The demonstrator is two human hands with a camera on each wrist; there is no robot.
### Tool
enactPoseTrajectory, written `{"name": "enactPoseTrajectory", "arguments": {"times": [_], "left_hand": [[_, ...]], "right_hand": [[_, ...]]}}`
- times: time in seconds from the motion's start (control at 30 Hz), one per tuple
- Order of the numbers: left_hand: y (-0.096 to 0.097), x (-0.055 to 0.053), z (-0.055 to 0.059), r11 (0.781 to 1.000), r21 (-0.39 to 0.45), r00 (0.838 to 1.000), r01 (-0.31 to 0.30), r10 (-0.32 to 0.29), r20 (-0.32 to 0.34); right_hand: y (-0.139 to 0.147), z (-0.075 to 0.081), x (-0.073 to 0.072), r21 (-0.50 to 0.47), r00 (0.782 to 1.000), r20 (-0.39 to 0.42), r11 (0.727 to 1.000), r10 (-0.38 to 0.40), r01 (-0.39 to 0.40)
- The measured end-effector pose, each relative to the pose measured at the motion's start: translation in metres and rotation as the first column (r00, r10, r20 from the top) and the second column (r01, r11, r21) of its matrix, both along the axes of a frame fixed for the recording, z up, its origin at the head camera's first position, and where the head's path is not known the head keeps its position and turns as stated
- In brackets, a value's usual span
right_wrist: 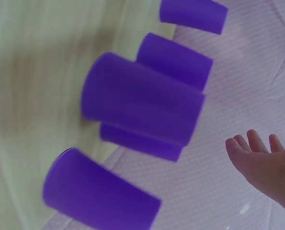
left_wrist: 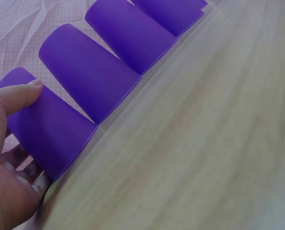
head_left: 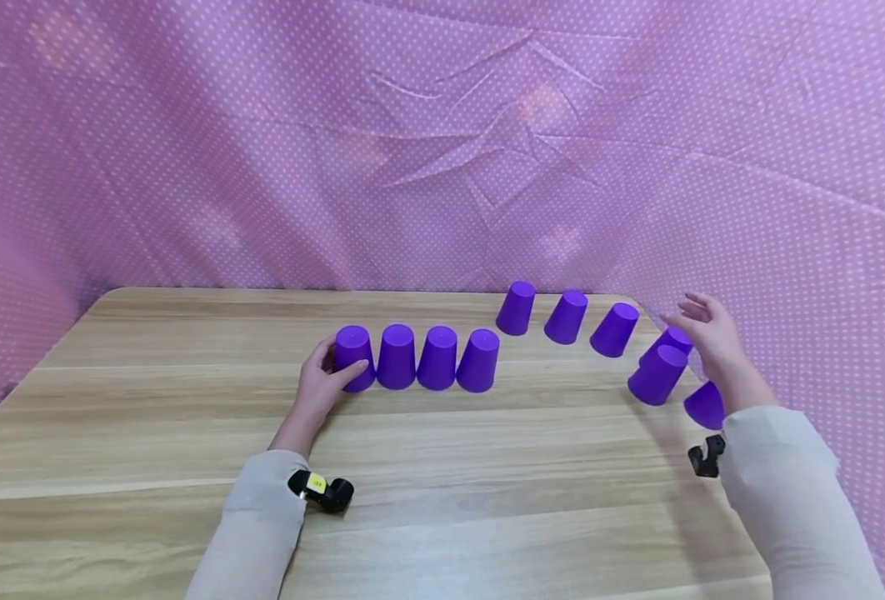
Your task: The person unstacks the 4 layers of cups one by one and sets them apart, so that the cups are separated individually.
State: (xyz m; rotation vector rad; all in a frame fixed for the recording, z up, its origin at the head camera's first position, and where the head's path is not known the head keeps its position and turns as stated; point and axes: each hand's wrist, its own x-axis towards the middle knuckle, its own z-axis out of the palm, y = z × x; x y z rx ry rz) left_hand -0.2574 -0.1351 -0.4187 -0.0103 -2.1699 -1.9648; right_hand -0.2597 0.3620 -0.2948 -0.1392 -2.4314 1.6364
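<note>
My left hand (head_left: 320, 385) holds the leftmost purple cup (head_left: 353, 346), thumb on its near side and fingers round its outer side. That cup stands upside down at the end of a tight row with a second cup (head_left: 396, 358), a third cup (head_left: 437, 358) and a right-end cup (head_left: 477, 361). In the left wrist view the thumb lies across the held cup (left_wrist: 51, 132) and the rims of neighbouring cups meet. My right hand (head_left: 712, 333) is raised near the right-hand cups, fingers loosely extended, holding nothing. Nearest it are a front cup (head_left: 657, 375) and a partly hidden cup (head_left: 707, 406).
Further upside-down cups curve along the back right: a far cup (head_left: 516, 308), a middle cup (head_left: 566, 317) and another cup (head_left: 614, 330). The wooden table (head_left: 442, 500) ends at a pink dotted cloth (head_left: 442, 167) behind it and at both sides.
</note>
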Motion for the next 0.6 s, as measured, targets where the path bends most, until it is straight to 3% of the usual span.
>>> {"name": "enactPoseTrajectory", "arguments": {"times": [0.23, 0.6], "left_hand": [[0.000, 0.001, 0.000, 1.000, 0.005, 1.000, -0.002, 0.002, -0.006], [0.001, 0.000, -0.001, 1.000, 0.008, 1.000, -0.011, 0.011, -0.004]], "right_hand": [[-0.032, 0.008, -0.005, -0.157, 0.995, -0.060, 0.984, 0.078, -0.087], [-0.090, -0.010, -0.018, -0.167, 0.971, -0.095, 0.958, 0.219, -0.232]]}}
